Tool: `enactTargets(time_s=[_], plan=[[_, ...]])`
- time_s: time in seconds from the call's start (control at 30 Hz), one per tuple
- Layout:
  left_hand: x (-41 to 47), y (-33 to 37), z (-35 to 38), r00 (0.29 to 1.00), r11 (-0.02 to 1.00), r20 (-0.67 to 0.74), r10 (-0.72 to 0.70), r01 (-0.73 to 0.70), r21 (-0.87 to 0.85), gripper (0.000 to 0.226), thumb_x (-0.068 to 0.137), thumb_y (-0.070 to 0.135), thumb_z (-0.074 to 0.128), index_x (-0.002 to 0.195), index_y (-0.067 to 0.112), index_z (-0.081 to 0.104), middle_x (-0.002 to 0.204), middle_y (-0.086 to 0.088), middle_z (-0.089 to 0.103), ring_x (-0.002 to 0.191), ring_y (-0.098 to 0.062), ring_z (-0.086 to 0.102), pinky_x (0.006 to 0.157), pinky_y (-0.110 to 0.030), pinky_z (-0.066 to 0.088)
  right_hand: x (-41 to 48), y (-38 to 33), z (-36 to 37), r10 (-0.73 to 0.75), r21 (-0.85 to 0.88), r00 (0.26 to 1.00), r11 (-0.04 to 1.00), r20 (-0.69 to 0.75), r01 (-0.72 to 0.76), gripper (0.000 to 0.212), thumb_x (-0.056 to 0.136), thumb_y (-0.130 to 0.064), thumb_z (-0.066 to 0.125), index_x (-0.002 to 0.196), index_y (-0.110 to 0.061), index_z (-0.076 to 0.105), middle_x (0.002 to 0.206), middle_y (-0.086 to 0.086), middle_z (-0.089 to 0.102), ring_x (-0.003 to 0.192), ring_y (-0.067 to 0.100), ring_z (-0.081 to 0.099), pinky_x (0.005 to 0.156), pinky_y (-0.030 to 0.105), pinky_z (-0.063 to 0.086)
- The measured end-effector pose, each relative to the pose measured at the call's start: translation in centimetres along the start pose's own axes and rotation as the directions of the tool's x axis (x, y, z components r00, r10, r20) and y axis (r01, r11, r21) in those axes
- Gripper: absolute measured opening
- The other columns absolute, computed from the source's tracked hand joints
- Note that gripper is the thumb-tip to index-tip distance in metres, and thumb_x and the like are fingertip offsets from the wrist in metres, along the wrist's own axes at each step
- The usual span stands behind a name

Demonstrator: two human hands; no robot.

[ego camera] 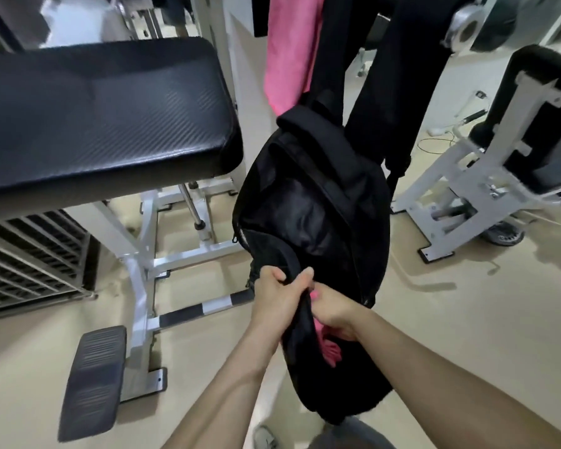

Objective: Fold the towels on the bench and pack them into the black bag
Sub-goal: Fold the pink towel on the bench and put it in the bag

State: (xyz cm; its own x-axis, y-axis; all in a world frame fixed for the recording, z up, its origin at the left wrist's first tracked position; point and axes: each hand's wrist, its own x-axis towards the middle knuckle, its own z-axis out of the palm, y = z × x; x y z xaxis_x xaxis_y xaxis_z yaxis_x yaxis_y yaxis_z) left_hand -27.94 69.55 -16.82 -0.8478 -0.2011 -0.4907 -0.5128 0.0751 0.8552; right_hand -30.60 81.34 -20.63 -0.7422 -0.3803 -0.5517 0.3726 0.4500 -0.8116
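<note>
Head view. The black bag (311, 196) is a soft, dark fabric pack with a mesh front panel and a zip line along its edge. It is off the floor, between and beyond both hands. Its long axis runs from below the wrists up and away from the person, and the far end lies close to a hanging black garment (412, 59) and a pink cloth (289, 53).

The left hand (279, 296) has its fingers curled tight round a fold of the bag's opening edge. The right hand (334, 311), just beside it, reaches into that opening. Its fingers are hidden by the fabric, so its grip cannot be told.

A pink towel (329, 346) shows in the gap directly under the right hand, partly inside the bag. The padded black bench (104, 108) stands to the left of the left hand and farther off, with its white frame below and a ribbed footplate (91, 380) lower still.
</note>
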Motion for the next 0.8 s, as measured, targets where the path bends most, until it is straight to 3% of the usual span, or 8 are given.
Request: enactTargets(time_s=[0.1, 0.2, 0.33, 0.47, 0.6, 0.7, 0.77, 0.8], plan=[[-0.9, -0.2, -2.8, 0.999, 0.976, -0.018, 0.042, -0.037, 0.214, 0.053, 0.055, 0.044, 0.069, 0.093, 0.024, 0.039, 0.094, -0.006, 0.063, 0.085, -0.025, 0.064, 0.075, -0.041, 0.053, 0.2, -0.3, 2.2, -0.052, -0.052, 0.998, 0.997, -0.022, 0.051, 0.042, 0.08, 0.002, 0.044, 0.094, -0.03, 0.066, 0.087, 0.006, 0.071, 0.083, 0.027, 0.069, 0.073, 0.042, 0.057], [-1.7, -0.1, -5.8, 0.996, 0.999, -0.09, 0.003, 0.001, 0.041, 0.032, 0.072, 0.013, 0.064, 0.095, 0.023, 0.045, 0.098, -0.013, 0.067, 0.078, -0.025, 0.063, 0.068, -0.04, 0.054, 0.6, -3.2, 2.2, -0.206, -0.338, 0.961, 0.931, -0.184, 0.135, 0.022, 0.076, -0.008, 0.063, 0.089, -0.025, 0.065, 0.088, -0.002, 0.068, 0.084, 0.02, 0.064, 0.076, 0.034, 0.052], [-3.1, 0.0, -7.2, 0.995, 0.985, -0.073, -0.061, 0.049, -0.163, 0.035, 0.081, -0.005, 0.051, 0.104, 0.021, 0.048, 0.101, -0.012, 0.066, 0.074, -0.022, 0.062, 0.056, -0.03, 0.053, 2.1, -6.4, 2.7, -0.353, -0.676, 0.892, 0.733, -0.283, 0.076, 0.02, 0.081, -0.016, 0.061, 0.101, -0.018, 0.06, 0.097, 0.007, 0.069, 0.092, 0.03, 0.063, 0.076, 0.034, 0.049], [-5.2, 0.7, -7.1, 0.999, 0.974, 0.016, -0.032, 0.035, -0.223, 0.041, 0.082, -0.01, 0.047, 0.113, 0.016, 0.047, 0.089, -0.009, 0.063, 0.065, -0.016, 0.059, 0.056, -0.028, 0.051, 4.6, -6.3, 3.4, -0.268, -0.814, 0.93, 0.579, -0.252, -0.053, 0.023, 0.085, -0.019, 0.062, 0.105, -0.01, 0.057, 0.107, 0.015, 0.067, 0.101, 0.037, 0.064, 0.078, 0.035, 0.049], [-5.6, 0.8, -8.4, 0.998, 0.959, 0.047, -0.029, 0.041, -0.279, 0.041, 0.079, -0.013, 0.044, 0.111, 0.012, 0.051, 0.078, -0.005, 0.058, 0.059, -0.016, 0.053, 0.048, -0.022, 0.045, 6.9, -4.3, 4.6, -0.258, -0.89, 0.938, 0.445, -0.233, -0.099, 0.05, 0.09, -0.011, 0.056, 0.136, -0.007, 0.038, 0.13, 0.02, 0.047, 0.112, 0.041, 0.059, 0.089, 0.042, 0.049], [-5.5, 0.3, -9.3, 0.998, 0.954, 0.048, -0.051, 0.063, -0.294, 0.039, 0.077, -0.015, 0.043, 0.105, 0.01, 0.054, 0.072, -0.003, 0.053, 0.049, -0.01, 0.05, 0.04, -0.016, 0.037, 7.7, -2.4, 7.2, 0.089, -0.769, 0.996, 0.636, -0.018, -0.071, 0.076, 0.091, -0.007, 0.051, 0.154, -0.018, 0.01, 0.157, 0.02, 0.017, 0.138, 0.036, 0.036, 0.11, 0.037, 0.034], [-5.2, -0.1, -9.8, 0.997, 0.949, 0.028, -0.078, 0.082, -0.304, 0.035, 0.076, -0.014, 0.044, 0.101, 0.009, 0.055, 0.075, -0.005, 0.054, 0.052, -0.011, 0.051, 0.04, -0.017, 0.037, 5.5, -2.3, 7.1, 0.103, -0.591, 0.986, 0.807, 0.134, -0.004, 0.052, 0.098, -0.02, 0.047, 0.148, -0.015, 0.033, 0.151, 0.016, 0.035, 0.133, 0.028, 0.044, 0.109, 0.031, 0.034], [-5.0, -0.4, -10.0, 0.996, 0.945, 0.017, -0.091, 0.091, -0.314, 0.034, 0.077, -0.013, 0.045, 0.101, 0.009, 0.055, 0.077, -0.006, 0.056, 0.055, -0.013, 0.054, 0.041, -0.018, 0.039, 3.6, -2.6, 6.3, 0.117, -0.424, 0.972, 0.906, 0.204, -0.02, 0.036, 0.099, -0.031, 0.046, 0.13, -0.014, 0.054, 0.131, 0.016, 0.054, 0.115, 0.023, 0.058, 0.1, 0.029, 0.042]])
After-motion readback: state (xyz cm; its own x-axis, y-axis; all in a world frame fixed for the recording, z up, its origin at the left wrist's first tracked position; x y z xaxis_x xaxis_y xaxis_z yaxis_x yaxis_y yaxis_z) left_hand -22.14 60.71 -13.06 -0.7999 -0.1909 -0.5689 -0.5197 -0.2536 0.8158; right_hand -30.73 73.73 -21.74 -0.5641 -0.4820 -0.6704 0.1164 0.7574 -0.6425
